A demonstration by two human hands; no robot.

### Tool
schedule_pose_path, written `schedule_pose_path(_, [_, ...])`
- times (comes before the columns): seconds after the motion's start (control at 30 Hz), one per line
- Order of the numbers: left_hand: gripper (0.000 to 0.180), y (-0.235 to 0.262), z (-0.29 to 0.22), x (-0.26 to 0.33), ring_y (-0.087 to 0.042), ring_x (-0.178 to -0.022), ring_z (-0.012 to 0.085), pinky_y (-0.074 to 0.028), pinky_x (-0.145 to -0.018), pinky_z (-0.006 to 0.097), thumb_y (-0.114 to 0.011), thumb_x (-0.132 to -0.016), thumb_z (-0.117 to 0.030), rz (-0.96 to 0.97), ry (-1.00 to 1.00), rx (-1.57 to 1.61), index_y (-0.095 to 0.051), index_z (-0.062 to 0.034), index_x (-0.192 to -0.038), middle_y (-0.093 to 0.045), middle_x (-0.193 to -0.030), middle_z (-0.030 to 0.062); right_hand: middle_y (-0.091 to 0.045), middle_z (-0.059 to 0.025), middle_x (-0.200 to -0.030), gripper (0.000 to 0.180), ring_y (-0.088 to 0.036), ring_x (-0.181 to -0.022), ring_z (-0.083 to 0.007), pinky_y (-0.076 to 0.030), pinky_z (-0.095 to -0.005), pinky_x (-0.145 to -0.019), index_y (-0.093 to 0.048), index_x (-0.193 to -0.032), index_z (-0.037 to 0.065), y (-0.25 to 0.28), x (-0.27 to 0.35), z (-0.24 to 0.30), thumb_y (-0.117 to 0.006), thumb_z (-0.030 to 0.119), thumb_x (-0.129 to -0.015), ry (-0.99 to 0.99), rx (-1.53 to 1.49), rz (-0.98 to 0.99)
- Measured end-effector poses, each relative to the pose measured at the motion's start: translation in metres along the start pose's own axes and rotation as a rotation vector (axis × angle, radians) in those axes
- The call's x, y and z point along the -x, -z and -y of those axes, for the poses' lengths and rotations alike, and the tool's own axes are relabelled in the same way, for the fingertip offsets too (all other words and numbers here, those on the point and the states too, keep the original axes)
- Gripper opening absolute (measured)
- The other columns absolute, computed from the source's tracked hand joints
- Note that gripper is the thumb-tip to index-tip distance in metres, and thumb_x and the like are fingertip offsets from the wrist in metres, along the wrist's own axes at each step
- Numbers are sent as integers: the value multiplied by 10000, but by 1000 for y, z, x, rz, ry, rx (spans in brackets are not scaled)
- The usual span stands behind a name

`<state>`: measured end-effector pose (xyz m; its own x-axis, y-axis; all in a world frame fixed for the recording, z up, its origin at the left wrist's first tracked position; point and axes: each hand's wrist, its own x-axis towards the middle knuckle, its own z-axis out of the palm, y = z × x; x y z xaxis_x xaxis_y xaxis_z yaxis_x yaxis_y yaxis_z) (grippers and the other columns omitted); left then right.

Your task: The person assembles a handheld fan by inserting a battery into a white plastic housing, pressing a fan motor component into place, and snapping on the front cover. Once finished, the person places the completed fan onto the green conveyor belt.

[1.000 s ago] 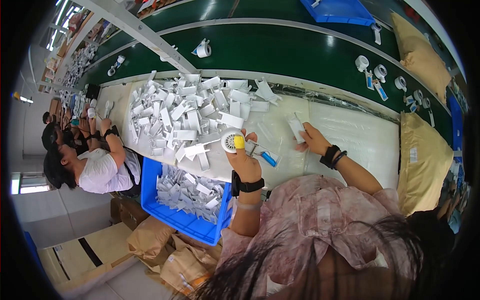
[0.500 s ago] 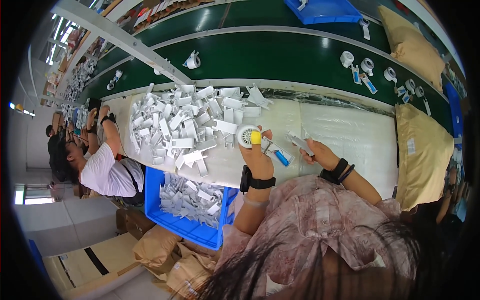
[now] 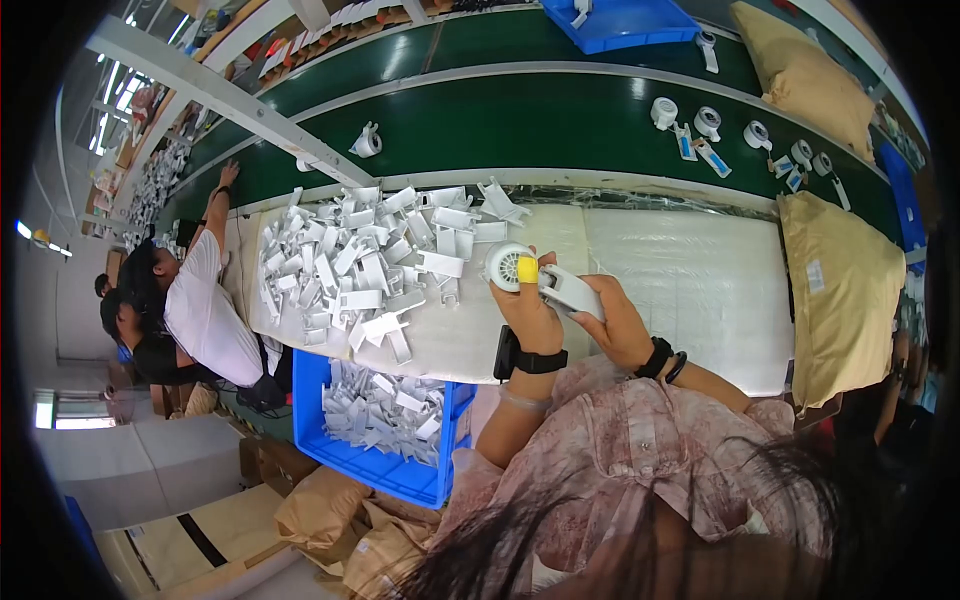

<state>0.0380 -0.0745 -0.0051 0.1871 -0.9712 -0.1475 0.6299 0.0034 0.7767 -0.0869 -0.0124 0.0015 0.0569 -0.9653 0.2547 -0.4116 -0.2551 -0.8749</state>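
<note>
Big green conveyor belt (image 3: 560,120) runs across the far side, with a few little white round parts (image 3: 706,122) riding on it toward the right. Nearer than that is the white padded table (image 3: 690,280), and its whole left half is buried under a heap of white plastic pieces (image 3: 360,265). Down below the table's near left edge sits a blue crate (image 3: 385,470) full of more of the same pieces. Tan sacks: one (image 3: 840,290) at the right end of the table, another (image 3: 800,60) further off past the belt. A co-worker in a white shirt (image 3: 205,310) leans over at the far left, arm stretched out to the belt.

Now the small stuff. The person's left hand (image 3: 528,310) is up over the middle of the table, fingers curled around a small round white fan (image 3: 506,266), with a yellow cap on one fingertip (image 3: 527,268) pressed against it. The right hand (image 3: 615,325) is just beside it, fingers wrapped around a white handle piece (image 3: 570,292) that touches the fan. Both wrists have black bands on.
</note>
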Motion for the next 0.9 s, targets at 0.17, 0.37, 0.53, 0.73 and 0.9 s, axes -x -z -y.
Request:
schedule_pose_path(0.17, [376,-2,-2,3,-641,-964,272,-539,-820,382,-601,-948,-170,-1,13,22,-442,-47,-1266,-564,-1172,147,-525,-228,-1160,477,-550,-1027,-400,-467,-411,-864,-443,-1255,-9,-4,2,0,-654,209,-887,-66,-11,44])
schedule_pose_path(0.37, [372,-3,-3,4,-657,-910,247,-536,-860,376,-617,-927,-83,-14,25,64,-420,-57,-1241,-587,-1132,137,-545,-229,-1207,554,-579,-1045,-381,-490,-399,-847,-417,-1339,16,-7,6,-2,-671,202,-883,-123,17,85])
schedule_pose_path(0.53, [474,-4,-6,11,-608,-1060,250,-484,-953,364,-556,-908,15,153,-71,-168,-341,-21,-1329,-560,-1203,166,-547,-249,-1242,624,-576,-1093,-391,-484,-394,-885,-391,-1405,32,-2,3,6,-676,206,-878,-129,-9,90])
schedule_pose_path(0.73, [634,-10,-19,11,-545,-1201,275,-431,-1001,361,-497,-839,149,241,-25,-238,-240,-32,-1389,-474,-1299,165,-595,-195,-1170,570,-638,-1022,-288,-531,-362,-837,-409,-1378,22,4,-1,-5,-647,255,-915,-58,-159,112])
schedule_pose_path(0.9, [617,-12,-23,7,-548,-1182,253,-419,-1005,353,-498,-849,143,233,-28,-253,-255,-36,-1388,-480,-1291,150,-648,-169,-1090,437,-689,-857,-215,-578,-335,-764,-463,-1268,-24,24,-11,-24,-614,227,-944,-671,-967,424])
